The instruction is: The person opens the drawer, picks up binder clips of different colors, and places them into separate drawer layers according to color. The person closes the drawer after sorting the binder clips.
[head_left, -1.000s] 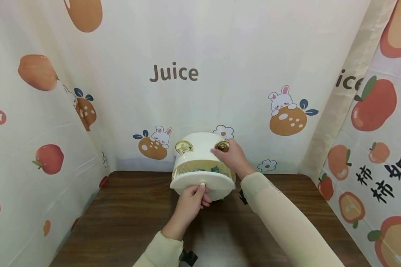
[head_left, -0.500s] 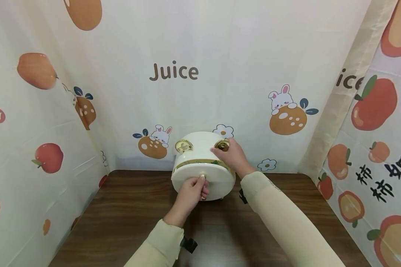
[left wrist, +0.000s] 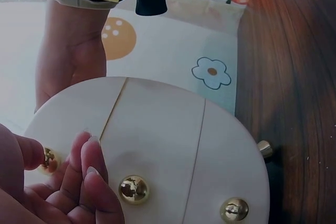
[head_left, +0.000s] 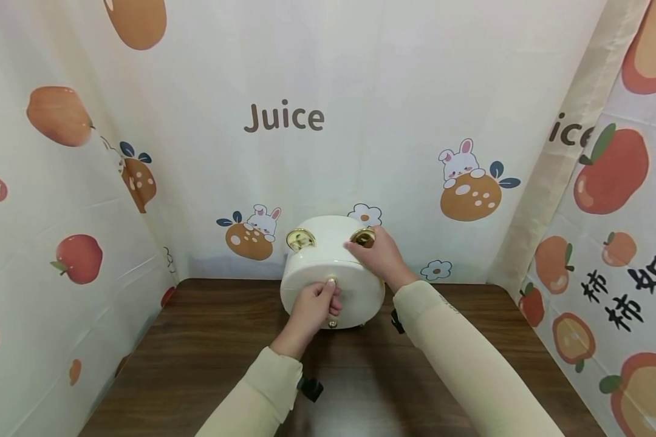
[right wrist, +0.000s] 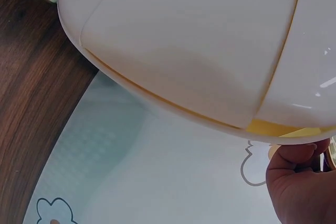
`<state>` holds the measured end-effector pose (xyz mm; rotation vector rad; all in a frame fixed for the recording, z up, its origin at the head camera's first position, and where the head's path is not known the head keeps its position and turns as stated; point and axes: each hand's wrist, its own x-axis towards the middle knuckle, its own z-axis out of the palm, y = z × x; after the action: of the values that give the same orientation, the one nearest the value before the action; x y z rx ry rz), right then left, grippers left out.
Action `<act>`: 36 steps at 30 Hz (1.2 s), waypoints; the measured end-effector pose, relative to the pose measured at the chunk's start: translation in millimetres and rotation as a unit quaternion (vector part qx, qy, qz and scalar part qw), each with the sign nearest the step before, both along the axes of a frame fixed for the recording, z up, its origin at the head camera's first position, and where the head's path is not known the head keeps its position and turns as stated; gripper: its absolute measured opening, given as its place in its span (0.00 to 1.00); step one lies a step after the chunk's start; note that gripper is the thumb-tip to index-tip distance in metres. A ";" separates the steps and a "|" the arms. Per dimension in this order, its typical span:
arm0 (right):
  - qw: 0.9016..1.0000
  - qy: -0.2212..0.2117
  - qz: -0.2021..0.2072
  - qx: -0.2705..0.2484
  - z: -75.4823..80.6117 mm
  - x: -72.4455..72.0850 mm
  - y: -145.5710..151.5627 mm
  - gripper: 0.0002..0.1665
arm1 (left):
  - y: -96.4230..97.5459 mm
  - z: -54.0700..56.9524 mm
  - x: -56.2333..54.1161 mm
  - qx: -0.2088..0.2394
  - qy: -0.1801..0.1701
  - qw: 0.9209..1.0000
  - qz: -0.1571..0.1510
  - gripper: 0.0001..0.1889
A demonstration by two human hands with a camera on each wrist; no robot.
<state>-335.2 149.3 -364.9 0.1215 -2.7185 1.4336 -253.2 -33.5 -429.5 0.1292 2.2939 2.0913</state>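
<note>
A white rounded drawer box (head_left: 328,243), shaped like an alarm clock, stands on the table with its drawer fronts flush, apart from a thin yellow gap at one edge in the right wrist view. My left hand (head_left: 311,306) pinches the upper gold drawer knob (left wrist: 49,160) between thumb and fingers. Below it are a middle gold knob (left wrist: 134,189) and a lower gold knob (left wrist: 234,210). My right hand (head_left: 381,258) grips the gold ear-like disc (head_left: 364,238) on the box's upper right. The matching left gold disc (head_left: 300,240) is untouched. The drawers' contents are hidden.
The brown wooden table (head_left: 213,340) runs back to a fruit-printed curtain (head_left: 361,121) right behind the box. More printed cloth hangs at left and right. Small gold feet (left wrist: 265,149) hold up the box. Both wrists carry black camera mounts (head_left: 310,388).
The upper drawer, which stood out with green items and clips showing inside, has slid back into the box under my left hand's push. My right hand has kept its grip on the disc.
</note>
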 end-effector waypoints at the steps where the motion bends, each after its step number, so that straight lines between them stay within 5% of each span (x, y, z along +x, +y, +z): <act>1: 1.000 0.000 0.000 0.000 0.2 0.1 -0.5 0.39 | -0.1 0.5 -1.1 -0.002 -0.002 1.000 0.002 0.23; 23: 1.000 0.002 -0.002 -0.003 3.6 0.2 -3.1 0.39 | -0.8 1.5 -0.8 -0.030 0.001 0.999 0.010 0.22; 30: 1.000 0.014 -0.005 -0.012 -2.4 0.2 -1.0 0.41 | -4.2 -3.6 12.7 -0.061 0.014 0.998 -0.002 0.20; 36: 0.998 0.043 -0.026 -0.038 -9.1 12.6 19.3 0.39 | -20.1 1.4 31.2 -0.134 0.033 0.990 -0.012 0.17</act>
<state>-322.7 168.6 -373.9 0.1033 -2.5757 1.4804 -222.0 -53.6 -428.2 0.2178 2.5702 1.7696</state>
